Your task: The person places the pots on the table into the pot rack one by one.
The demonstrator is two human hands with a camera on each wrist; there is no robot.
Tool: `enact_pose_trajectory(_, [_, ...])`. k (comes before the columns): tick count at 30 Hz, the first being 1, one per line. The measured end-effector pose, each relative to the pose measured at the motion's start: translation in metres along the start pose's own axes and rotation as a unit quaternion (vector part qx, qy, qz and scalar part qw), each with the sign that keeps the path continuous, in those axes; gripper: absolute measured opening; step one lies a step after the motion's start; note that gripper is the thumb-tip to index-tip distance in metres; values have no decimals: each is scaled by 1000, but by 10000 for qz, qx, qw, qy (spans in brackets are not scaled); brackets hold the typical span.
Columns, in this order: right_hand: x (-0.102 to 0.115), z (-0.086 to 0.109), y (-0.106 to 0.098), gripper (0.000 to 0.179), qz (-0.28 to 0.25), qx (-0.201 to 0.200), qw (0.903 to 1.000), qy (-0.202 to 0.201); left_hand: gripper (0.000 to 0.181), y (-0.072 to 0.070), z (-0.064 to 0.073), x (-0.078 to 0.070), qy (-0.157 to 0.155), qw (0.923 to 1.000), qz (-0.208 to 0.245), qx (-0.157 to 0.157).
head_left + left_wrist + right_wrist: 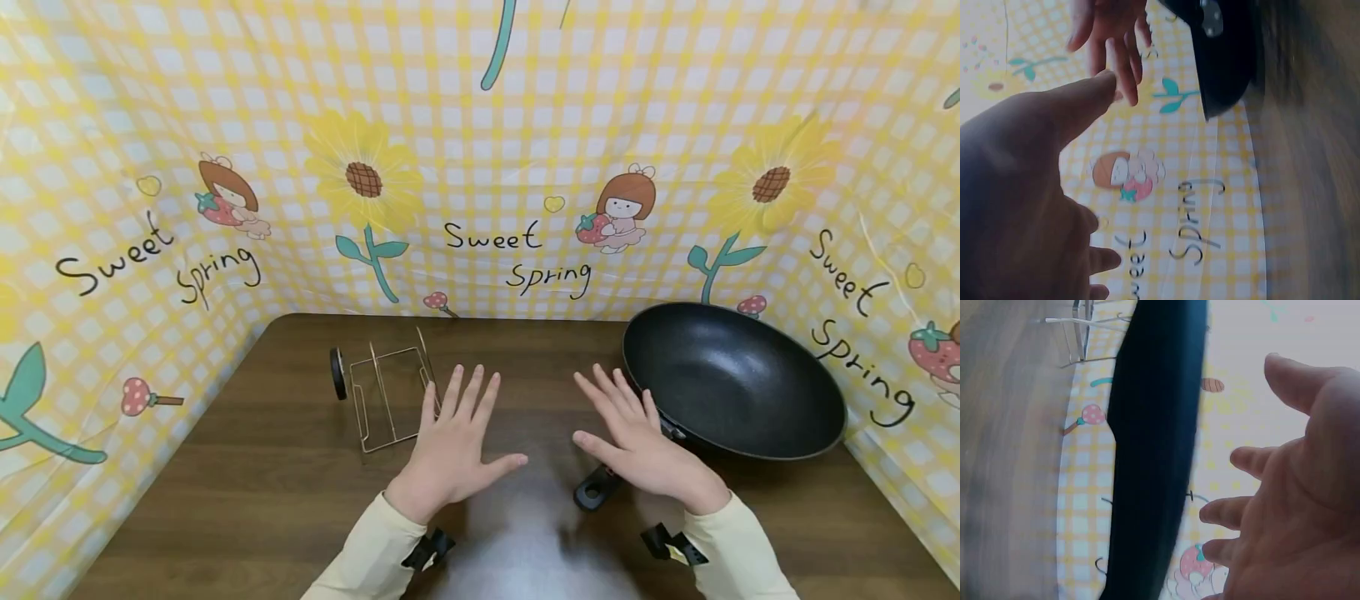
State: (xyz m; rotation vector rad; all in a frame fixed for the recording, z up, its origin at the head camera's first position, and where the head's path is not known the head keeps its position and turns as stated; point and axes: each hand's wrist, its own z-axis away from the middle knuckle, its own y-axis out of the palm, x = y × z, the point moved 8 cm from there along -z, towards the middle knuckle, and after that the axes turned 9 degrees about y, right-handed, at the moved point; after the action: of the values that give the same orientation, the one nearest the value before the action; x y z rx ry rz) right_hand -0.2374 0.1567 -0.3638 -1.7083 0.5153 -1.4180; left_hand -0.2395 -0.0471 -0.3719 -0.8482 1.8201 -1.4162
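My left hand point(450, 458) is held up over the table with its fingers spread, overlapping the right side of a gold wire rack point(382, 392) in the head view. A black round piece point(338, 374) sits at the rack's left end. My right hand point(645, 450), fingers straight and apart, hovers above the handle point(595, 490) of a large black wok point(727, 375). That handle crosses the right wrist view in front of the palm, which holds nothing. Part of the handle is hidden beneath my right hand in the head view.
The brown wooden table point(247, 492) is enclosed at the back and both sides by a yellow checked cloth point(480, 150) printed with flowers and lettering. The wok stands at the back right, its rim close to the cloth.
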Motion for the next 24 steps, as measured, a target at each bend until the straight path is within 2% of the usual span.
enact_pose_trajectory(7, [-21, 16, -23, 69, -739, -122, 9970, 210, 105, -10, -8, -23, 306, 9993, -40, -190])
enact_pose_trajectory(13, [-37, 33, -26, 66, -1599, 70, 9863, 393, 110, -7, -13, -46, 490, 9987, -25, -116])
enact_pose_trajectory(15, [-40, 39, -27, 64, -1898, 16, 9815, 246, 110, -6, -15, -55, 579, 9982, -30, -140])
enact_pose_trajectory(18, [-42, 47, -28, 60, -2321, -210, 9722, -231, 110, -4, -17, -68, 687, 9974, -92, -192])
enact_pose_trajectory(21, [-48, 55, -29, 57, -2736, -401, 9590, -621, 110, -1, -18, -79, 762, 9968, -106, -197])
enact_pose_trajectory(24, [-56, 63, -30, 56, -3225, -418, 9423, -799, 110, 1, -19, -90, 808, 9965, -97, -181])
